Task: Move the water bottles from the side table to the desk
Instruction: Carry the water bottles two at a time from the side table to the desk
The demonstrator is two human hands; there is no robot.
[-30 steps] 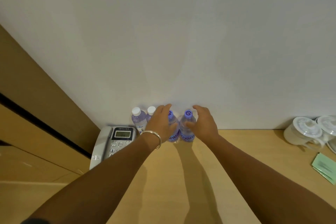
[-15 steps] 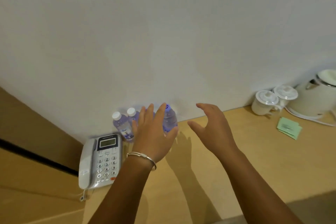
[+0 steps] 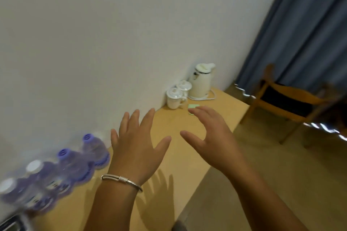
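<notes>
Left of your spread, empty left hand point(image 3: 137, 148) and right hand point(image 3: 212, 137), the close-set water bottles point(image 3: 75, 167) could topple if you brush them.

Single head view, tilted, looking down across the desk point(image 3: 178, 155), hands close

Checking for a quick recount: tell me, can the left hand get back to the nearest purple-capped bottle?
Probably yes: the left hand is open, holds nothing, and hovers just right of that bottle, with nothing between them.
</notes>
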